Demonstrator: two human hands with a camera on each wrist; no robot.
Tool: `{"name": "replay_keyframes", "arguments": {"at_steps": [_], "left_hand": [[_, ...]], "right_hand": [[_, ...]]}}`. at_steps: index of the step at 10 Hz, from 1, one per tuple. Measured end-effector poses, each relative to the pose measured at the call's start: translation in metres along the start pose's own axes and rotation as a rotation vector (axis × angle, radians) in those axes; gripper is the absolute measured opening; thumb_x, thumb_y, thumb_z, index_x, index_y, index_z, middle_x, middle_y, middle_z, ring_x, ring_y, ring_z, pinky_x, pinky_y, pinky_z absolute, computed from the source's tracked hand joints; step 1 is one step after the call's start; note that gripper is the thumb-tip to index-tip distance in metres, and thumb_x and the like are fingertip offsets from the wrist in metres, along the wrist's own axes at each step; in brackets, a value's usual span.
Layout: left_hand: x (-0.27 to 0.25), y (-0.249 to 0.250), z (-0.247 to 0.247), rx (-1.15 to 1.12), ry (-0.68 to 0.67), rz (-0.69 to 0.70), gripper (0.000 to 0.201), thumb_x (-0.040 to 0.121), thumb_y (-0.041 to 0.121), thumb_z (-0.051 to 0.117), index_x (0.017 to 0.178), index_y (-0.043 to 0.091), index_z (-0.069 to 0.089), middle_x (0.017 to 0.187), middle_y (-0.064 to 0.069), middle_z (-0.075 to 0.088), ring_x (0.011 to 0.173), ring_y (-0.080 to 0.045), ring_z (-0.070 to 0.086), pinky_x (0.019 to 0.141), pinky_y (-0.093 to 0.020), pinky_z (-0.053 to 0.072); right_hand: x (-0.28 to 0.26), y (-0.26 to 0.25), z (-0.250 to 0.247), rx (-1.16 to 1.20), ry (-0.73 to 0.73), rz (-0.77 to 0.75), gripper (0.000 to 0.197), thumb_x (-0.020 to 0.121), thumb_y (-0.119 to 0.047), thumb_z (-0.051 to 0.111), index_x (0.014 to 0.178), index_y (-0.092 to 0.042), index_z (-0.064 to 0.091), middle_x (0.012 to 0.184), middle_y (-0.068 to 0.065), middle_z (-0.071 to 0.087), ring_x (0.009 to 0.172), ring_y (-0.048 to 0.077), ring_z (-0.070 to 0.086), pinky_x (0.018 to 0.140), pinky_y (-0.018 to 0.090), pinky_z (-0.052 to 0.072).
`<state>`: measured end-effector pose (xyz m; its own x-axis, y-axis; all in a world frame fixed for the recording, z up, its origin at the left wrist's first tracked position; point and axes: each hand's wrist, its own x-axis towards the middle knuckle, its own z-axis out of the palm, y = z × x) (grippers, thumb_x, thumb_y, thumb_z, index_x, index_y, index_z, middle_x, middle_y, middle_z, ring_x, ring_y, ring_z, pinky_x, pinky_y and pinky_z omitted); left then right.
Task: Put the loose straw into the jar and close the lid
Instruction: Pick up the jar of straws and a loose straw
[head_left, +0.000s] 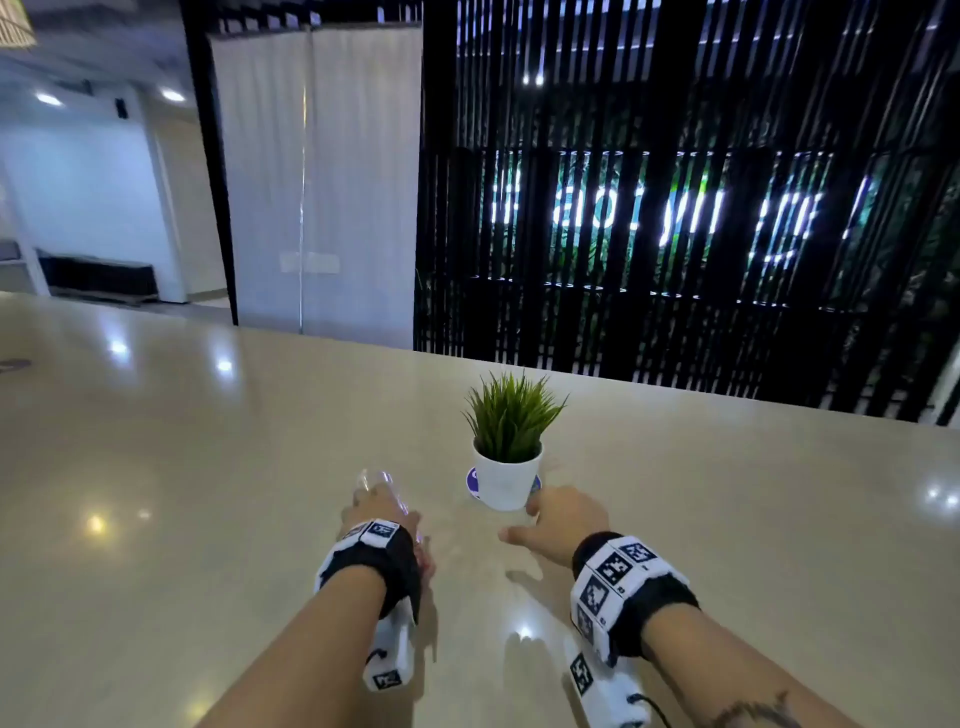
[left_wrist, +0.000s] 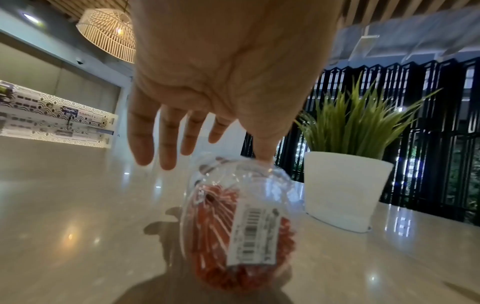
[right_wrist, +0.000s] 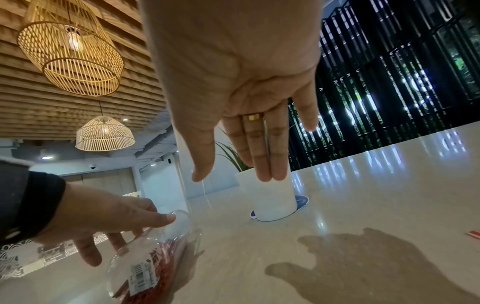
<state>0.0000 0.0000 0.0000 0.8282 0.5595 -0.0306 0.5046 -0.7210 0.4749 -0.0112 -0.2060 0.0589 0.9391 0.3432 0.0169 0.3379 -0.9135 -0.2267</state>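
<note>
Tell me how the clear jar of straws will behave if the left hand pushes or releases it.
The jar leans tilted under the left hand, so if released it would probably rock or tip. Its smooth clear wall and the glossy table suggest it slides easily. Filled with thin straws, it is probably light.

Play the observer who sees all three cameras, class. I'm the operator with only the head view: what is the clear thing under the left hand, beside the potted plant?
Observer: The left wrist view shows a clear jar tilted over on the table, packed with red straws.
Operator: Is the left hand gripping it?
Observer: No. Only the thumb touches its far end, and the fingers are spread straight beside it.
Operator: Where is the loose straw?
Observer: Probably the red-and-white piece on the table, at the right edge of the right wrist view.
</note>
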Motion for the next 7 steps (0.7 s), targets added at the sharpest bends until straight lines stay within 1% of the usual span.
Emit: {"name": "replay_keyframes", "arguments": {"at_steps": [1,2,3,4,5,6,7], "left_hand": [[0.008,0.001,0.001,-0.003,-0.077,-0.011,0.059,0.083,0.032,0.055,0.132,0.006,0.033,0.137,-0.019,0.042,0.124,-0.036,0.044,0.100,-0.040,0.041],[0.029,0.002,0.006,-0.088,-0.138,-0.063,0.084,0.080,0.026,0.058,0.143,0.012,0.004,0.147,-0.019,0.025,0.126,-0.035,0.041,0.090,-0.034,0.041],[0.046,-0.001,0.019,-0.248,-0.225,-0.144,0.103,0.073,0.023,0.069,0.143,0.011,-0.005,0.146,-0.029,0.024,0.126,-0.042,0.041,0.100,-0.043,0.041],[0.043,-0.006,0.023,-0.524,-0.246,-0.222,0.102,0.064,0.016,0.077,0.140,0.002,0.011,0.129,-0.030,0.048,0.111,-0.043,0.055,0.087,-0.044,0.050],[0.033,-0.008,0.016,-0.592,-0.301,-0.230,0.068,0.071,0.017,0.074,0.123,-0.010,0.040,0.116,-0.028,0.059,0.103,-0.038,0.061,0.072,-0.038,0.050],[0.040,-0.014,0.012,-0.725,-0.346,-0.227,0.060,0.068,0.019,0.077,0.114,-0.010,0.052,0.109,-0.026,0.063,0.102,-0.037,0.062,0.077,-0.036,0.049],[0.056,-0.018,0.017,-0.839,-0.429,-0.173,0.064,0.059,0.007,0.081,0.110,-0.014,0.049,0.089,-0.029,0.064,0.073,-0.038,0.068,0.077,-0.054,0.054]], "right_hand": [[0.008,0.007,0.002,-0.030,-0.030,0.015,0.058,0.079,-0.058,0.054,0.113,-0.011,0.060,0.107,0.006,0.068,0.099,0.022,0.062,0.082,0.033,0.050],[0.010,0.013,0.001,-0.024,-0.034,0.062,0.056,0.080,-0.058,0.054,0.113,-0.012,0.060,0.108,0.005,0.068,0.101,0.022,0.062,0.084,0.032,0.049],[0.012,0.021,0.001,-0.038,-0.035,0.116,0.056,0.080,-0.058,0.054,0.110,-0.012,0.060,0.107,0.004,0.068,0.100,0.021,0.062,0.083,0.031,0.048],[0.011,0.027,0.000,-0.041,-0.037,0.174,0.056,0.080,-0.059,0.054,0.111,-0.013,0.060,0.107,0.004,0.068,0.101,0.021,0.062,0.083,0.031,0.048],[0.009,0.029,-0.001,-0.041,-0.027,0.228,0.057,0.079,-0.059,0.054,0.112,-0.013,0.060,0.110,0.004,0.066,0.102,0.022,0.061,0.085,0.032,0.049],[0.008,0.030,-0.001,-0.055,-0.052,0.276,0.056,0.080,-0.058,0.054,0.110,-0.011,0.061,0.110,0.005,0.066,0.101,0.022,0.061,0.082,0.032,0.048],[0.006,0.035,-0.001,-0.072,-0.113,0.321,0.050,0.081,-0.053,0.056,0.103,-0.009,0.064,0.105,0.007,0.068,0.091,0.023,0.062,0.071,0.029,0.045]]}}
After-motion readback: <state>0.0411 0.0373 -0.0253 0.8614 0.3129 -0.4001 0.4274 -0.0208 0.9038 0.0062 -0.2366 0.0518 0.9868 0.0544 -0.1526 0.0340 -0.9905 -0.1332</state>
